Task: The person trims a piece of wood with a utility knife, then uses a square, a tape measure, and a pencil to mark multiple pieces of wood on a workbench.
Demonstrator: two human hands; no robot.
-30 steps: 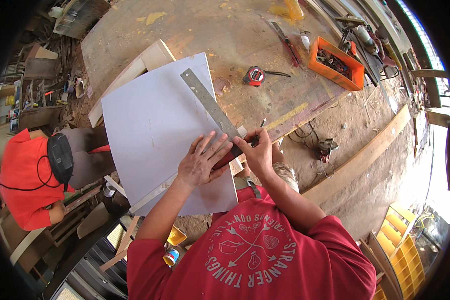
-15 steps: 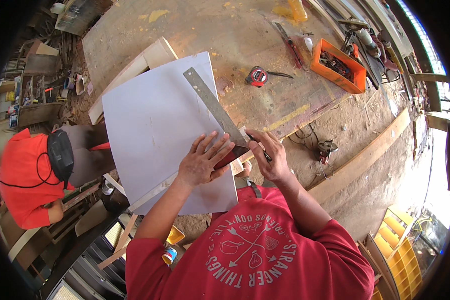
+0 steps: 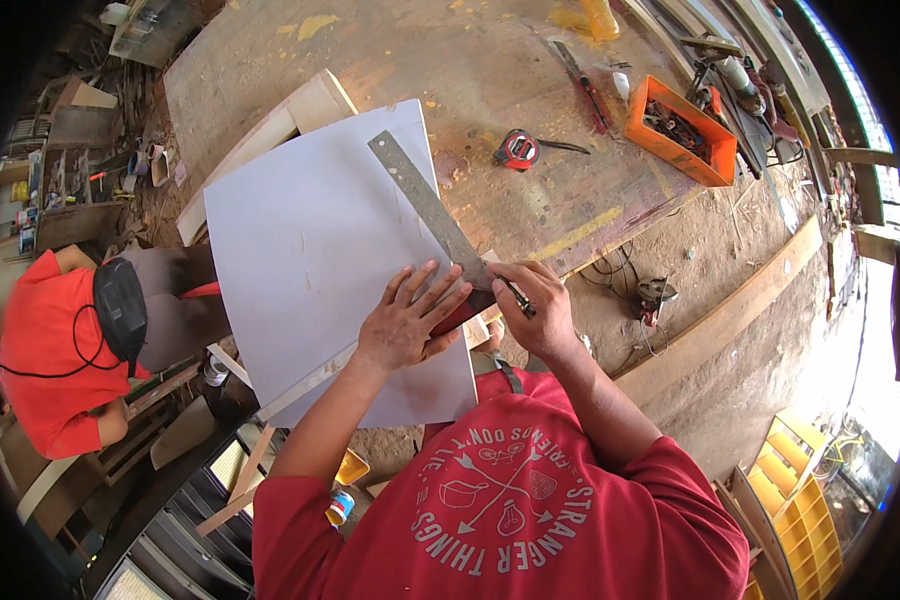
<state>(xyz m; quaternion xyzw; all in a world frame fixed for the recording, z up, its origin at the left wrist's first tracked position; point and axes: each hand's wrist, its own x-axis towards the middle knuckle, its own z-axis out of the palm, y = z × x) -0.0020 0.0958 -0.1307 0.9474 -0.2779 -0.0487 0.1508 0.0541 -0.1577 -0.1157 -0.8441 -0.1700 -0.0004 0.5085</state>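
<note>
Right hand (image 3: pixel 540 312) grips a probable pen (image 3: pixel 524 303); splayed left hand (image 3: pixel 402 326) partly hides a square (image 3: pixel 433 215).

Open passage: across the white board (image 3: pixel 280 220), left of the metal square (image 3: pixel 422 195). Obstructions: left hand (image 3: pixel 407 322) and right hand (image 3: pixel 536 310) at the square's lower end; tape measure (image 3: pixel 518 151) and orange bin (image 3: pixel 668 154) on the bench (image 3: pixel 400 65).

At one white panel (image 3: pixel 300 230) there are two hands (image 3: pixel 402 325) (image 3: pixel 540 312), one metal square (image 3: pixel 425 208) and one pen (image 3: pixel 518 298), and right of it one tape measure (image 3: pixel 518 150) and one orange box (image 3: pixel 702 165).
</note>
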